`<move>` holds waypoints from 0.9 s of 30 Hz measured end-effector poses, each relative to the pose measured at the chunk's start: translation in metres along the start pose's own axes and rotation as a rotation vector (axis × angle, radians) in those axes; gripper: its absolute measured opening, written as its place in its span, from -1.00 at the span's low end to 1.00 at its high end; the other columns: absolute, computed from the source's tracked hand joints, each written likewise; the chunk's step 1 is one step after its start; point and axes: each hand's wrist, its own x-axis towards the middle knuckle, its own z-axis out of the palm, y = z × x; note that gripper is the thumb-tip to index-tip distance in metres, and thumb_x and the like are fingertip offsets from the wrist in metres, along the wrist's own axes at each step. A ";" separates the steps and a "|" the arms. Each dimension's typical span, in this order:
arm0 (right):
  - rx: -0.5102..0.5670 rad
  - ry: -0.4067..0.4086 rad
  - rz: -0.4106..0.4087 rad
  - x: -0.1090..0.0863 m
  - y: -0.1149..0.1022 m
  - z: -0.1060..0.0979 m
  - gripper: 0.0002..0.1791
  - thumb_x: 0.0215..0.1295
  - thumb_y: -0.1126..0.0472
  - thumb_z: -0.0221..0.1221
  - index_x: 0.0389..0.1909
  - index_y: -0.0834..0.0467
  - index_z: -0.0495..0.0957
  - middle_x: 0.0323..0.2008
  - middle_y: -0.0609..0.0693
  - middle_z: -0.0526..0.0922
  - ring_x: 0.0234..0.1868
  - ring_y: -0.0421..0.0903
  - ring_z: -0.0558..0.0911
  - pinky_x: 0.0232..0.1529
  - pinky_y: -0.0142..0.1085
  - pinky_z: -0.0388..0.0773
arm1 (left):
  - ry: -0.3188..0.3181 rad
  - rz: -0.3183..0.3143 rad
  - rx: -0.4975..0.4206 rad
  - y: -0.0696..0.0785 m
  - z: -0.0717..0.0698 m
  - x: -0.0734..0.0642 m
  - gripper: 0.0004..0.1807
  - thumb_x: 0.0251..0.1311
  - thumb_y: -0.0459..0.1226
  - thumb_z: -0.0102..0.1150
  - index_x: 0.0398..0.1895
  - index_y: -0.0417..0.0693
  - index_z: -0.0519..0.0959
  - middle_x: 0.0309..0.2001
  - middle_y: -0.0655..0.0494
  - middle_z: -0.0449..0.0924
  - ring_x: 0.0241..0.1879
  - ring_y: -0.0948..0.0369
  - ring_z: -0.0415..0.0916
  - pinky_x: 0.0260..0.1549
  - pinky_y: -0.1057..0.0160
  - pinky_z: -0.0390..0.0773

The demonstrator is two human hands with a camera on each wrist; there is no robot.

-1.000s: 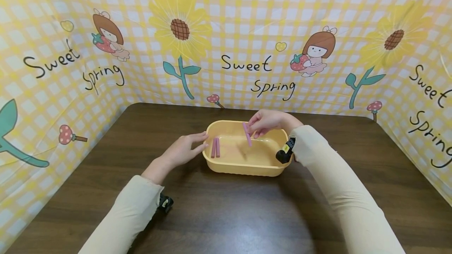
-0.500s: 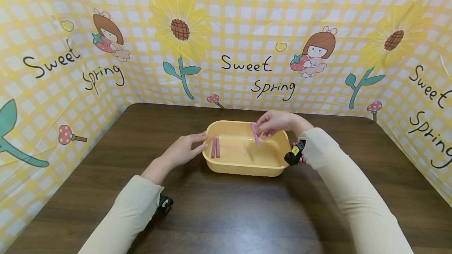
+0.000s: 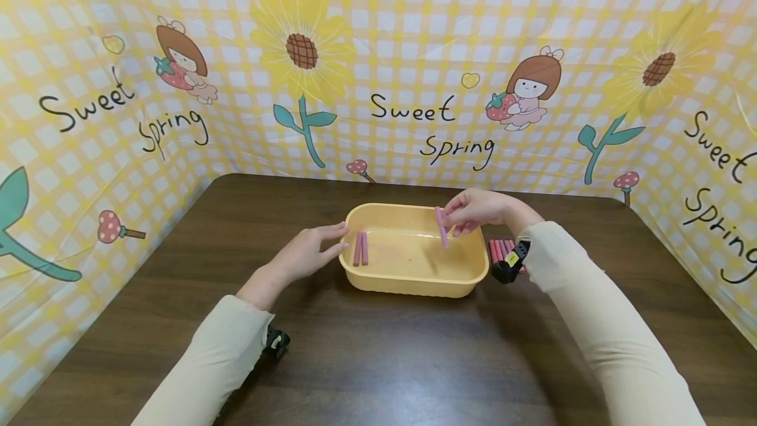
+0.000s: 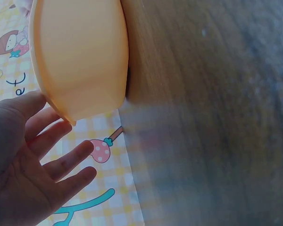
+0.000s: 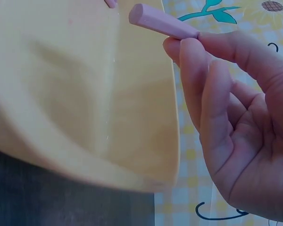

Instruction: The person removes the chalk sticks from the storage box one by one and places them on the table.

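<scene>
A person's right hand [image 3: 478, 208] pinches a lilac, faceted stick with a blunt flat end [image 3: 442, 229] between thumb and fingertips, near one end of it. The stick is tilted and held clear of the floor of a pale yellow, smooth-walled oblong basin with rounded corners [image 3: 408, 286], over its right part; a soft shadow shows on the basin's floor near it.

The left hand [image 3: 310, 250] has its fingers spread wide and fairly straight, gripping nothing. Its thumb and forefinger touch the rim at the basin's left end, while the other fingers reach out past the rim in the left wrist view.

Inside the basin, near that left end, two dusky-pink sticks [image 3: 361, 248] lie side by side, almost parallel, well apart from the lilac one. Just beside the basin's right end, a row of red and pink sticks [image 3: 499, 250] lies on the dark brown wood-grain bench [image 3: 378, 360], partly hidden behind the black device on the right wrist [image 3: 507, 268].

Both arms wear cream sleeves [image 3: 591, 307]. Behind the bench hangs a yellow-and-white checked cloth [image 3: 408, 31], printed with sunflowers, cartoon figures holding strawberries, and the words "Sweet Spring".
</scene>
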 end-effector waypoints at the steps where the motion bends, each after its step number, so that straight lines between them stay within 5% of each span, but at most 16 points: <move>1: 0.002 0.006 0.007 -0.001 0.001 -0.001 -0.68 0.26 0.16 0.16 -0.05 0.29 0.52 -0.46 -0.14 0.69 -0.41 -0.25 0.65 -0.34 -0.44 0.60 | 0.001 0.000 0.001 0.000 0.000 0.000 -0.49 0.32 -0.17 0.02 0.27 -0.22 0.34 0.32 -0.11 0.30 0.33 -0.04 0.25 0.32 -0.05 0.25; 27: 0.169 0.030 -0.023 -0.032 0.040 -0.011 -0.78 0.31 0.25 0.08 -0.10 0.27 0.48 -0.53 -0.13 0.63 -0.48 -0.29 0.59 -0.38 -0.45 0.61 | 0.007 0.004 -0.001 -0.001 0.001 0.000 -0.50 0.32 -0.18 0.03 0.27 -0.20 0.35 0.32 -0.11 0.30 0.33 -0.04 0.26 0.32 -0.05 0.26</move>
